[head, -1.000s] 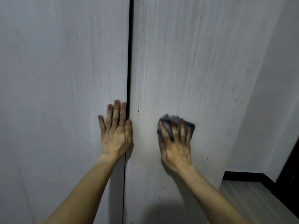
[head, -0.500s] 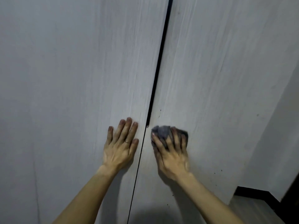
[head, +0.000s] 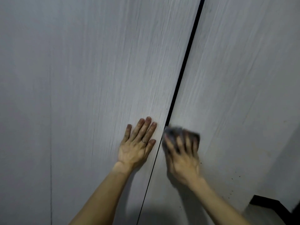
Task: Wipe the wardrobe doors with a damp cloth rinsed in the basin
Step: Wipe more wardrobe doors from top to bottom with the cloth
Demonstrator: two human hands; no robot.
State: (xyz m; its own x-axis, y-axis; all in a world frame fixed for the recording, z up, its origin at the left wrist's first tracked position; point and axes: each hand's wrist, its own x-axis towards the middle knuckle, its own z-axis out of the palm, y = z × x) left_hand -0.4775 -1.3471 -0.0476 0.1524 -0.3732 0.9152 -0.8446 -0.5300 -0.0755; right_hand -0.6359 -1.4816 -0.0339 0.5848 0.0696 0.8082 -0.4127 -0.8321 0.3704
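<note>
Two pale grey wood-grain wardrobe doors fill the view, the left door [head: 90, 82] and the right door [head: 235, 88], split by a dark vertical gap [head: 183, 69]. My left hand [head: 138, 143] lies flat on the left door beside the gap, fingers spread, a ring on one finger. My right hand [head: 181, 153] presses a crumpled dark grey cloth [head: 175, 131] against the right door just right of the gap; hand and cloth are blurred with motion. Small dark specks dot the right door's lower right part. No basin is in view.
A dark skirting strip [head: 267, 202] and a patch of pale floor [head: 261, 216] show at the bottom right, beside a grey side wall [head: 287, 159]. A faint seam [head: 50, 159] runs down the left door area.
The view has swung left, so the gap now sits further right and slanted. My right hand with the cloth has slid towards the gap and is blurred. My left hand stays flat on the left door.
</note>
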